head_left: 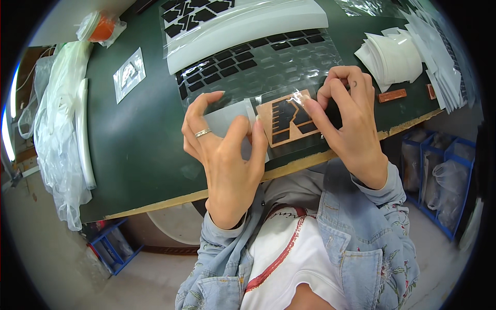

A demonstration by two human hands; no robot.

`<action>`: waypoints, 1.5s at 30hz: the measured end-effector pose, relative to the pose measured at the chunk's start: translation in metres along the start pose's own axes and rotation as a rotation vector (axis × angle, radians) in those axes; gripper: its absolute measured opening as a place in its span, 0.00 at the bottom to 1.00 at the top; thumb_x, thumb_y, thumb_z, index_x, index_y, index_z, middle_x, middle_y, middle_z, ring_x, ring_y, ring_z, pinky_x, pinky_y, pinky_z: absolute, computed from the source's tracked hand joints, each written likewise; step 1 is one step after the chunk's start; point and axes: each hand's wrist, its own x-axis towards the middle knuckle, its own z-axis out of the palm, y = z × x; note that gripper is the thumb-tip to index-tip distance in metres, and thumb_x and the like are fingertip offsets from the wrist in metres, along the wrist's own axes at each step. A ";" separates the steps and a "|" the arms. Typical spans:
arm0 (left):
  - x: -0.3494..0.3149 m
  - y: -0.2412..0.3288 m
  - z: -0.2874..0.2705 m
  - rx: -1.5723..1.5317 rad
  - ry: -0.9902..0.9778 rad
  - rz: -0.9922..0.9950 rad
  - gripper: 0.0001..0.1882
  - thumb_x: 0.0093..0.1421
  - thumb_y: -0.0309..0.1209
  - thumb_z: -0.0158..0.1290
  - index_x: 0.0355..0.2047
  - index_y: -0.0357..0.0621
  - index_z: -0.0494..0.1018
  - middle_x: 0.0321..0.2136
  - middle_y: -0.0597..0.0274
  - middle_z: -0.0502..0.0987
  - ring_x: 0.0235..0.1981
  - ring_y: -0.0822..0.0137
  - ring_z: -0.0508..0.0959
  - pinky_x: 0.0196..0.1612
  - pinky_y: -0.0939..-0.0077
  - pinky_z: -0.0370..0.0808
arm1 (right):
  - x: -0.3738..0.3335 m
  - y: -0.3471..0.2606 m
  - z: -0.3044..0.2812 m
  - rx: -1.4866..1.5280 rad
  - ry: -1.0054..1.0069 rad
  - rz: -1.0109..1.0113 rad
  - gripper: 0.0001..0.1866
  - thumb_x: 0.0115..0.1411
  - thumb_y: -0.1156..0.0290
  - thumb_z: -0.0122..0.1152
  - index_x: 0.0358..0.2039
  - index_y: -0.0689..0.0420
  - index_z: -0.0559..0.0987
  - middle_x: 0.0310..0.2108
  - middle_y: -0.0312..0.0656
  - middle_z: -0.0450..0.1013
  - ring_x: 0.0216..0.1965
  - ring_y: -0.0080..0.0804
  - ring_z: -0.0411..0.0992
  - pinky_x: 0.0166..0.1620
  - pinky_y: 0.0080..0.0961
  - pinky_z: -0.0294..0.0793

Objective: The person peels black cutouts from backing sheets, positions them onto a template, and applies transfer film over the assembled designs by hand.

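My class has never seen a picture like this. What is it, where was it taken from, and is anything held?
No machine: just a person's bare left hand and right hand. A fisheye camera on their head looks down, so straight edges curve. On the green table lie a clear sheet with black pieces, stacked white sheets and a clear packet. The right hand's fingers are at the upper right corner of a tan plate, the left thumb by its left edge. Whether either grips is unclear.
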 end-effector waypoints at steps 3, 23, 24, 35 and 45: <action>0.000 0.008 -0.009 -0.023 0.010 -0.024 0.08 0.57 0.29 0.61 0.22 0.44 0.74 0.57 0.50 0.61 0.57 0.48 0.60 0.57 0.53 0.53 | -0.002 -0.002 0.002 -0.043 0.057 -0.017 0.09 0.55 0.73 0.69 0.29 0.55 0.74 0.43 0.40 0.66 0.42 0.39 0.62 0.45 0.35 0.60; -0.052 -0.026 -0.041 -0.460 0.429 -0.104 0.09 0.61 0.25 0.57 0.24 0.38 0.72 0.45 0.42 0.74 0.47 0.57 0.73 0.54 0.61 0.67 | 0.021 -0.052 0.002 0.318 0.134 -0.299 0.11 0.49 0.77 0.70 0.27 0.55 0.73 0.47 0.49 0.68 0.43 0.36 0.65 0.40 0.28 0.65; -0.061 -0.028 -0.041 -0.620 0.409 -0.234 0.05 0.64 0.24 0.56 0.35 0.38 0.70 0.37 0.50 0.77 0.41 0.66 0.73 0.49 0.72 0.68 | 0.021 -0.055 0.006 0.325 0.128 -0.294 0.11 0.49 0.77 0.70 0.27 0.55 0.73 0.47 0.48 0.68 0.43 0.36 0.65 0.40 0.28 0.65; -0.063 -0.044 -0.047 -0.053 0.038 0.169 0.37 0.53 0.17 0.60 0.64 0.33 0.62 0.61 0.45 0.68 0.63 0.48 0.68 0.64 0.58 0.64 | 0.015 -0.060 0.031 0.147 -0.205 -0.206 0.13 0.50 0.74 0.71 0.24 0.55 0.72 0.50 0.43 0.67 0.47 0.42 0.65 0.48 0.35 0.63; -0.071 -0.043 -0.042 0.033 -0.311 0.237 0.41 0.51 0.33 0.63 0.64 0.33 0.64 0.66 0.41 0.62 0.69 0.47 0.61 0.65 0.56 0.62 | 0.004 -0.058 0.038 -0.205 -0.107 -0.393 0.37 0.53 0.64 0.68 0.63 0.55 0.68 0.68 0.41 0.60 0.69 0.41 0.56 0.66 0.47 0.48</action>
